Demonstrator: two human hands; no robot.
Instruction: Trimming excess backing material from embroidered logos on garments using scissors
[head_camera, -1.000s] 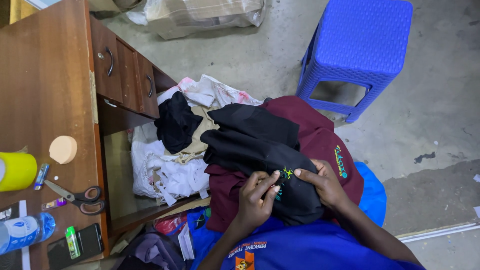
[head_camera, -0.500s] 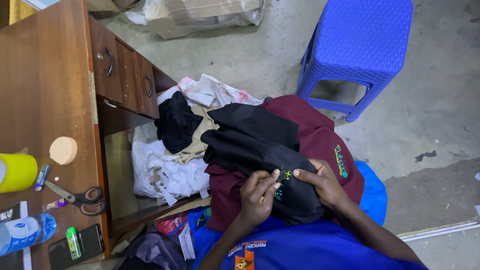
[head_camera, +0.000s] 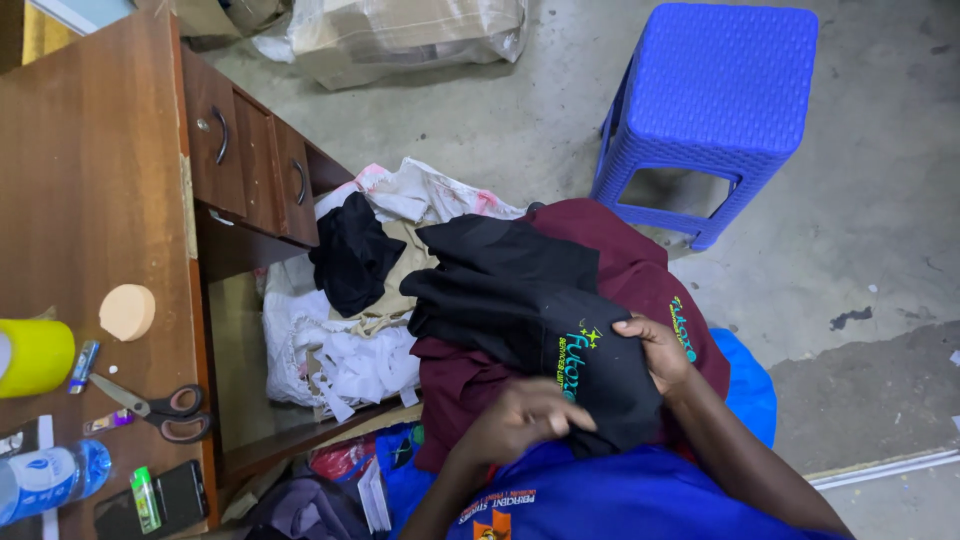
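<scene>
Left hand (head_camera: 525, 420) shifted inward | fingers pinch black garment (head_camera: 560, 330) edge | right hand (head_camera: 655, 350) fingers clamp its far side

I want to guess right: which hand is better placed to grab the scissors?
Probably the left hand: the scissors lie on the desk on that side, while the right hand grips the black garment farther away.

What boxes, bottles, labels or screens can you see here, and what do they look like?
Wrapped package: top of the picture, on the floor, boxy, tan under clear plastic.
Water bottle: desk's near left corner, lying down, clear with a blue label.
Phone: beside the bottle, flat black rectangle, dark screen.
Embroidered logo: on the black garment held by both hands, teal and yellow.
</scene>
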